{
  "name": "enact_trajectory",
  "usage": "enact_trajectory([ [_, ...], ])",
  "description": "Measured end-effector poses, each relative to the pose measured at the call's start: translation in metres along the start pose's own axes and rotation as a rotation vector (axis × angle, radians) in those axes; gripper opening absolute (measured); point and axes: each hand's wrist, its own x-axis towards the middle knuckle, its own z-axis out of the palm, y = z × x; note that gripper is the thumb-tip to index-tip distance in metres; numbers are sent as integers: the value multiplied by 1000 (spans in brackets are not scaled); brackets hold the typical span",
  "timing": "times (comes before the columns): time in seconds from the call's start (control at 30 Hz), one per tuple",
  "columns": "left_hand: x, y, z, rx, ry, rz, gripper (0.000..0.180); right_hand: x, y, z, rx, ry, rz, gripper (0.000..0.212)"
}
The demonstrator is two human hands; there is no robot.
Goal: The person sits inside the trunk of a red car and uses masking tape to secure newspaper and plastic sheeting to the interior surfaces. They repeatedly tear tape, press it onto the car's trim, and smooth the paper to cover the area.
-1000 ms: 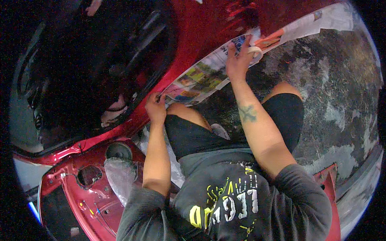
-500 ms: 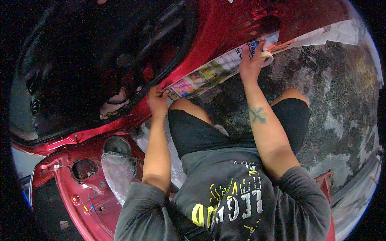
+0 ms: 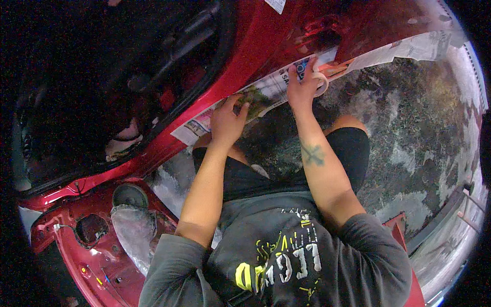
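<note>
A long strip of newspaper (image 3: 276, 88) lies along the lower edge of the red car body (image 3: 232, 82), below the door opening. My left hand (image 3: 227, 120) rests on the strip's left part, thumb and fingers apart. Farther right, my right hand (image 3: 303, 88) has its fingertips on the paper near the printed blue patch. A pale roll of masking tape (image 3: 322, 85) sits against the outer side of that hand, which appears to hold it; the fingers partly hide their grip.
More newspaper (image 3: 399, 53) continues along the panel to the right. A detached red door panel (image 3: 71, 245) with a round black speaker (image 3: 130, 197) and clear plastic sheeting (image 3: 134, 227) lies at lower left. The stained dark floor (image 3: 399, 123) spreads right of my knees.
My left hand has slid right along the newspaper from its left end, and its fingers have spread. My right hand stays at the same part of the strip. The whole view has shifted slightly.
</note>
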Motion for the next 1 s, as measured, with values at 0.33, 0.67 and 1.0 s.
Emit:
enact_trajectory([
  [0.33,-12,56,-4,-305,-40,-29,44,-82,-75,-132,123,-334,411,61],
  [0.67,19,46,41,310,108,636,55,-97,-67,-145,65,-568,395,71],
  [1.0,11,-32,71,703,134,542,68,-93,-55,-145,-19,-742,308,52],
])
